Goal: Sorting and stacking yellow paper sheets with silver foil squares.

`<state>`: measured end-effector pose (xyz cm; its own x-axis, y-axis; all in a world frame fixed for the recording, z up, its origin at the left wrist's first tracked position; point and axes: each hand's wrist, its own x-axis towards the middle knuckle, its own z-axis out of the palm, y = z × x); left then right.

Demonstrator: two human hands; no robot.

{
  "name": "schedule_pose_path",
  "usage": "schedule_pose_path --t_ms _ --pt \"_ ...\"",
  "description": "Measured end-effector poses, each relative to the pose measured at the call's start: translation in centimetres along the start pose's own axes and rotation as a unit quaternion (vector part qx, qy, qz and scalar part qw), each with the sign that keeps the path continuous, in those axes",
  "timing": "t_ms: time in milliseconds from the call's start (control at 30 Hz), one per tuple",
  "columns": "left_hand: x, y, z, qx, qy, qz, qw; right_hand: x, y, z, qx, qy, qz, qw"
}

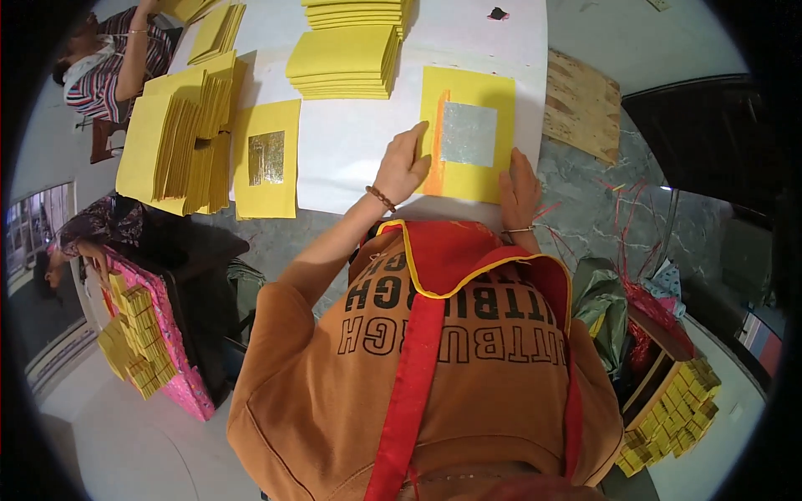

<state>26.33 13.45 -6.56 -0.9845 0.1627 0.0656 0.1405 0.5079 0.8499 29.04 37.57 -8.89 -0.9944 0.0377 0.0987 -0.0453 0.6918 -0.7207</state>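
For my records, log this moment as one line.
Left hand: yellow sheet, left edge | right hand: right edge | beyond: yellow stacks

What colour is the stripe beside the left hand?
The stripe is orange, best seen in the head view.

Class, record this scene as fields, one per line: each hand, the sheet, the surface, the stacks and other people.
Left hand: at the left edge of the near yellow sheet
Right hand: at its right edge, near the lower corner
Sheet markings: silver square, with an orange strip along its left side
Surface: white tabletop
Stacks: yellow stack farther off; another bundle at far left
Between that bundle and the left hand: second yellow sheet with a shiny square
Other people: person in a striped top, upper left
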Motion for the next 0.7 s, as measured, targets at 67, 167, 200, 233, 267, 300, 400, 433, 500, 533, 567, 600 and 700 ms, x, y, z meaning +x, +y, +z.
schedule_pose_path --t_ms 67,167,200,233,267,300,400,433,500,533,567,600,700 --pt "0.0 1.2 0.1 -0.068 -0.037 -0.086 0.993 0.1 0.7 0.2 0.055 0.017 0.001 0.998" --pt "0.0 1.1 -0.3 -0.021 -0.005 -0.023 0.999 0.3 0.3 -0.4 0.043 0.004 0.002 0.999" --pt "-0.2 1.2 -0.6 0.060 0.037 0.081 0.994 0.2 0.4 -0.4 0.043 0.005 0.004 0.999" --pt "-0.1 1.1 -0.9 0.150 0.034 0.159 0.975 0.1 0.5 -0.4 0.022 0.036 -0.023 0.999" --pt "-0.5 1.4 -0.8 0.149 0.030 0.159 0.975 0.0 0.6 -0.4 0.001 0.068 -0.049 0.996" --pt "-1.2 2.6 -1.0 0.200 -0.036 0.194 0.960 -0.1 0.4 -0.7 0.002 0.066 -0.047 0.997" --pt "-1.7 3.1 -0.5 0.300 -0.100 0.256 0.914 -0.2 -0.1 -1.4 -0.137 0.011 -0.122 0.983" --pt "-1.6 2.8 -0.6 0.294 -0.112 0.267 0.911 -0.1 0.1 -1.1 -0.136 -0.009 -0.103 0.985" --pt "-1.0 2.2 -0.8 0.284 -0.132 0.288 0.905 0.1 0.7 -0.6 -0.136 -0.029 -0.082 0.987" --pt "-0.6 2.0 -0.8 0.283 -0.134 0.288 0.905 0.2 1.2 -0.4 -0.080 -0.026 -0.071 0.994" --pt "-0.2 1.7 -0.8 0.203 -0.145 0.265 0.931 0.4 1.7 -0.4 -0.025 -0.024 -0.060 0.998" --pt "0.1 1.5 -1.0 0.123 -0.156 0.238 0.951 0.5 1.9 -0.5 -0.024 -0.026 -0.059 0.998" --pt "1.7 1.1 -1.4 0.042 -0.175 0.142 0.973 1.1 2.6 -0.7 0.091 -0.032 -0.036 0.995"
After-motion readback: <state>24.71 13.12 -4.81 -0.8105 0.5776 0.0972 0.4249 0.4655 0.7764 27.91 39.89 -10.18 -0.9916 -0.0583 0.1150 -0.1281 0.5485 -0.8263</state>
